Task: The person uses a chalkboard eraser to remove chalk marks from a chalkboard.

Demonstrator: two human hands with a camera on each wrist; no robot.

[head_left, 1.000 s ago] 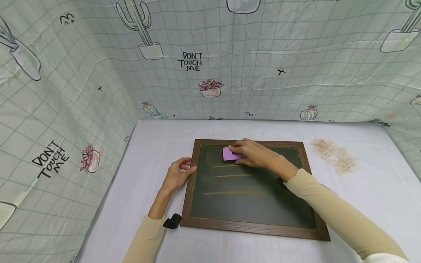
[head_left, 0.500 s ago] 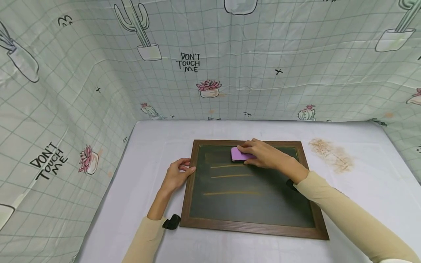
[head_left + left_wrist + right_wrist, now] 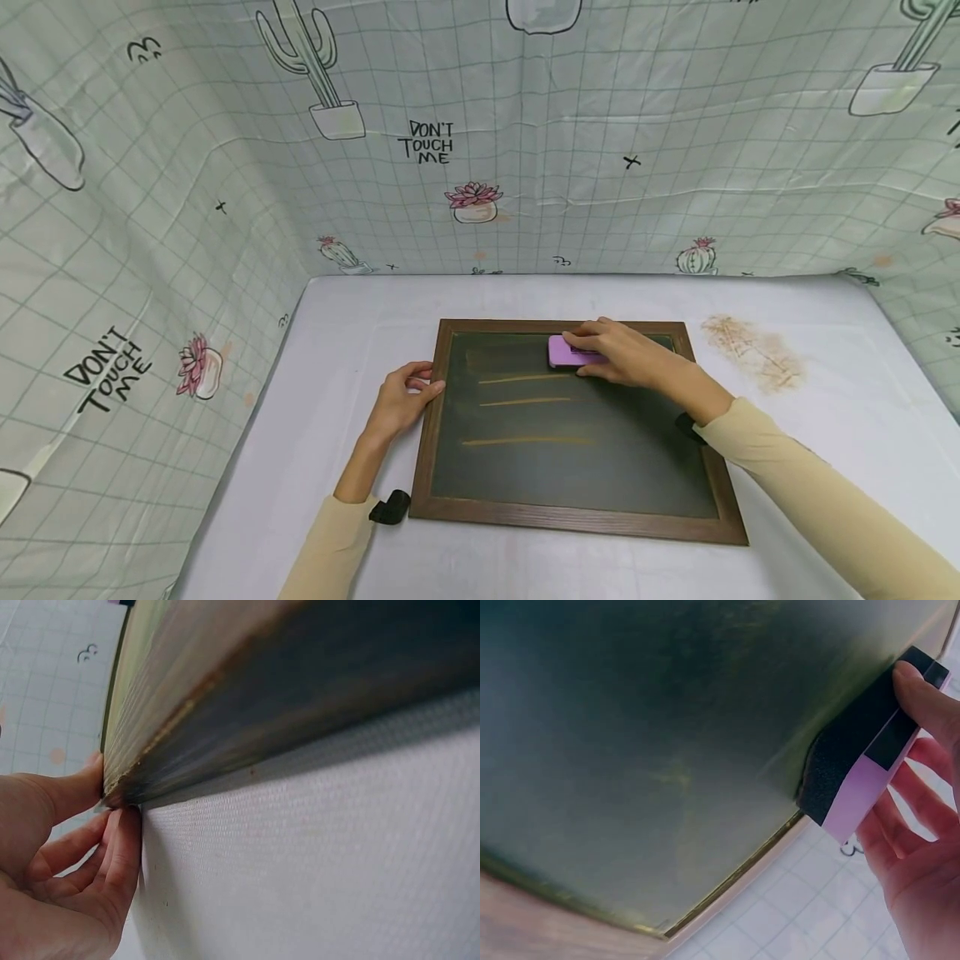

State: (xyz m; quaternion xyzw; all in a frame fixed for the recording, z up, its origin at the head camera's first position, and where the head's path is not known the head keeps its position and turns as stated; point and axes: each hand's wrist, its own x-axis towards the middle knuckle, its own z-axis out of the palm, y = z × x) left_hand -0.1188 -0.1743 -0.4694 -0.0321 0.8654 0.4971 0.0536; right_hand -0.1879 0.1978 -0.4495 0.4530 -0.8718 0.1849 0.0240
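A wood-framed chalkboard (image 3: pixel 555 479) lies on the white table, with several yellow chalk lines (image 3: pixel 525 402) across its left half. My right hand (image 3: pixel 630 354) grips a purple and black chalkboard eraser (image 3: pixel 560 353) against the board's upper part, above the top line. In the right wrist view, the thumb presses one side of the eraser (image 3: pixel 861 787) and the fingers hold the other; its black face meets the board. My left hand (image 3: pixel 400 400) holds the frame's left edge. The left wrist view has its thumb (image 3: pixel 79 787) on the frame (image 3: pixel 176 682) and its fingers curled at the underside.
A brown powdery smear (image 3: pixel 757 350) marks the white tablecloth (image 3: pixel 360 325) right of the board. Behind and to the left, a gridded cloth (image 3: pixel 555 217) printed with cacti hangs as a wall. A black wrist camera (image 3: pixel 390 507) sits beside the frame's lower left corner.
My right hand has slid the eraser rightward along the board's upper part. The left hand keeps its hold on the left edge, and the chalk lines look the same.
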